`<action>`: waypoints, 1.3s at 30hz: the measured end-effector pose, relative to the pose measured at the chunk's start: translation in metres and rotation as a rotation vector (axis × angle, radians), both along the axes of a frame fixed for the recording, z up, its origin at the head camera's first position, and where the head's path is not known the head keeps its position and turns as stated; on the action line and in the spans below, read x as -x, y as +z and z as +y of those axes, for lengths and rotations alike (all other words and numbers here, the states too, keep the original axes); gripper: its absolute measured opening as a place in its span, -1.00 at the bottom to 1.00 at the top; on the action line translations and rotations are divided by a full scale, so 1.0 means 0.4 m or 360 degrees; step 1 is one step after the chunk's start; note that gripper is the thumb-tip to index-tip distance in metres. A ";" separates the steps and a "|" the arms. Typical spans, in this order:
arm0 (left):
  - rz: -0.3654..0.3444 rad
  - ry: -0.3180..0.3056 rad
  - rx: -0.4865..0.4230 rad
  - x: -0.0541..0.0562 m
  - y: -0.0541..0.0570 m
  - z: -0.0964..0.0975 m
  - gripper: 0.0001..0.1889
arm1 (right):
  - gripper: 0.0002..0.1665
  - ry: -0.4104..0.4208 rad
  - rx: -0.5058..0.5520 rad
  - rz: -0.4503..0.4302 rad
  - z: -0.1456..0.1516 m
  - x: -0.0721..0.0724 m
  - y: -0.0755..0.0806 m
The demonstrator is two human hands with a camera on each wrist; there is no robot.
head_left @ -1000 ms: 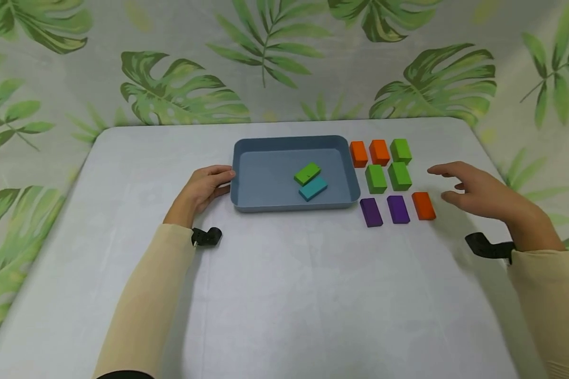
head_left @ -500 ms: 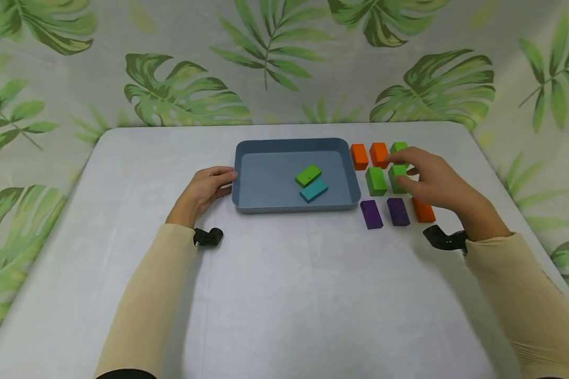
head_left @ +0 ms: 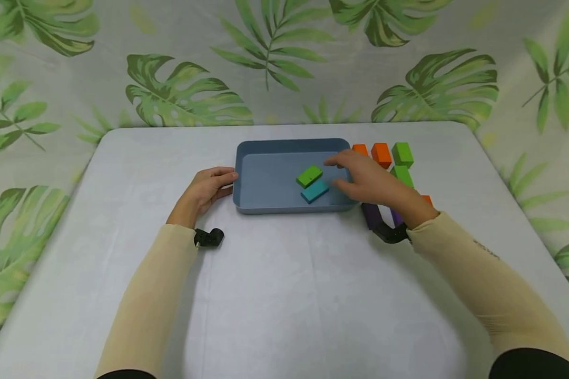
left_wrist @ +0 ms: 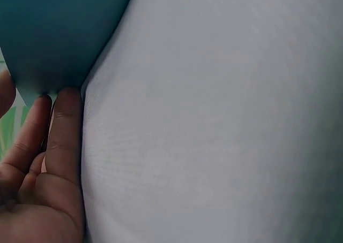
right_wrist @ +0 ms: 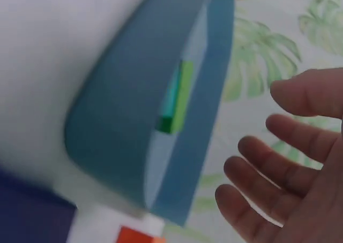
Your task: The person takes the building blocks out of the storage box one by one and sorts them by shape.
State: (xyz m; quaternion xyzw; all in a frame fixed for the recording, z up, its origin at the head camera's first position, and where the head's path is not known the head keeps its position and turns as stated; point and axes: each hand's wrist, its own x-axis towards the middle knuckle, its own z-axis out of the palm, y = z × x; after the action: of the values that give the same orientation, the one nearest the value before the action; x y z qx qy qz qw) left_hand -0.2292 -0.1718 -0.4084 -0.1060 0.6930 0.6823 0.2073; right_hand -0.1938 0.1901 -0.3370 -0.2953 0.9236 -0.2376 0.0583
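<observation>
A blue-grey tray (head_left: 270, 209) lies on the table, with a green block (head_left: 309, 176) and a teal block (head_left: 315, 191) side by side in it. My left hand (head_left: 206, 189) touches the tray's left end, fingers straight. In the left wrist view, fingertips (left_wrist: 67, 96) meet the tray's outer wall (left_wrist: 59, 34), thumb near the rim. Over the tray's right part hovers my right hand (head_left: 367, 179), fingers spread and thumb apart. The right wrist view shows nothing between its fingers (right_wrist: 257, 173).
To the tray's right are orange blocks (head_left: 381, 155), green blocks (head_left: 402, 154) and purple blocks (head_left: 372, 216), partly hidden by my right hand and wrist. A white cloth (head_left: 265, 295) covers the table. Leaf-patterned fabric (head_left: 189, 89) hangs behind.
My right hand has swept left from beside the blocks, across them, to over the tray. The left hand stays at the tray's end, and the blocks have not moved.
</observation>
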 end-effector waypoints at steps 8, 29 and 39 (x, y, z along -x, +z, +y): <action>-0.0009 -0.0012 0.0018 0.003 0.000 -0.001 -0.49 | -0.41 -0.0158 -0.0128 -0.0078 -0.053 0.012 -0.048; -0.0007 -0.0014 0.0031 0.003 -0.001 0.001 -0.48 | -0.24 -0.0383 -0.0365 -0.0163 -0.139 0.029 -0.108; -0.0015 -0.0013 0.0032 0.002 -0.001 -0.002 -0.47 | -0.06 -0.0431 -0.0322 -0.0261 -0.140 0.038 -0.113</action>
State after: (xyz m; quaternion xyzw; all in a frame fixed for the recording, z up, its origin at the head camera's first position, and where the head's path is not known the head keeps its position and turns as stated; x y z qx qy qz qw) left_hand -0.2299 -0.1728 -0.4090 -0.1086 0.6991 0.6740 0.2123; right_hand -0.2090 0.1340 -0.3821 -0.1405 0.9662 -0.1725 0.1302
